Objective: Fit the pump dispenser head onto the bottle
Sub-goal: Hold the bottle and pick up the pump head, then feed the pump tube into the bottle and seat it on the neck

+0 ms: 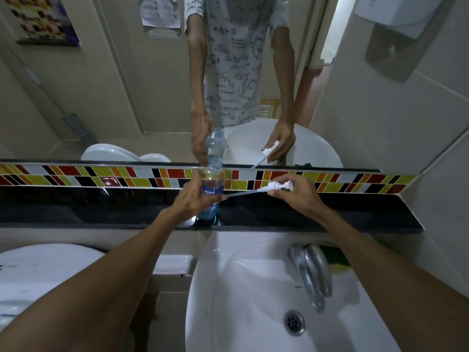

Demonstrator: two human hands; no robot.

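Head view. Clear plastic bottle (212, 185) with a blue label stands upright on the black ledge (101, 212) at 12 o'clock from the white sink (228, 288). Left hand (193, 199) is wrapped around the bottle's middle. Right hand (294, 194), at 3 o'clock from the bottle, pinches the white pump dispenser head (280, 185); its dip tube (241, 193) lies nearly level, its tip at the bottle's side. Metal tap (312, 273) sits on the sink rim.
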